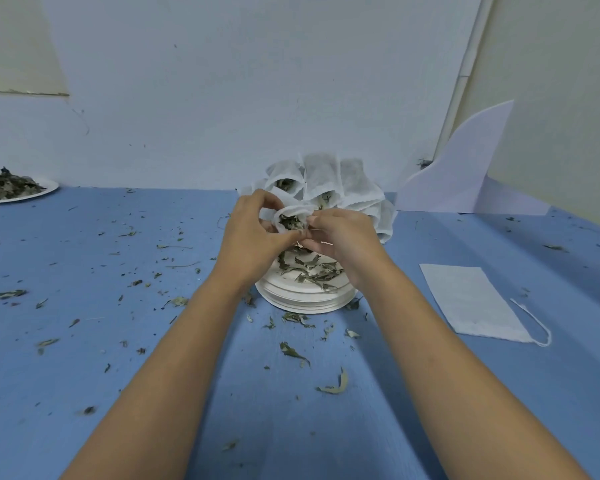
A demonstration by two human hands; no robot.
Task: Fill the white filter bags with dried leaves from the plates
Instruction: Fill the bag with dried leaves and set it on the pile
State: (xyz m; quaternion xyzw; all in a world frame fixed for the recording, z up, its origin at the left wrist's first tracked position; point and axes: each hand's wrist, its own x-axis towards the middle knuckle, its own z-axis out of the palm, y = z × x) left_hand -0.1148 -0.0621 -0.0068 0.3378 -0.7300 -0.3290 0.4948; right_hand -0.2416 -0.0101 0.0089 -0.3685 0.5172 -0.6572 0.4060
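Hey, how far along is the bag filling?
Done: a pile of filled white filter bags behind the stacked white plates. In hand: left hand and right hand hold an open leaf-filled bag. Left: one flat empty white bag, and dried leaves on the far-left white plate.

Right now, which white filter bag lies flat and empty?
The flat bag right of the plate stack; the rest stand upright or are held.
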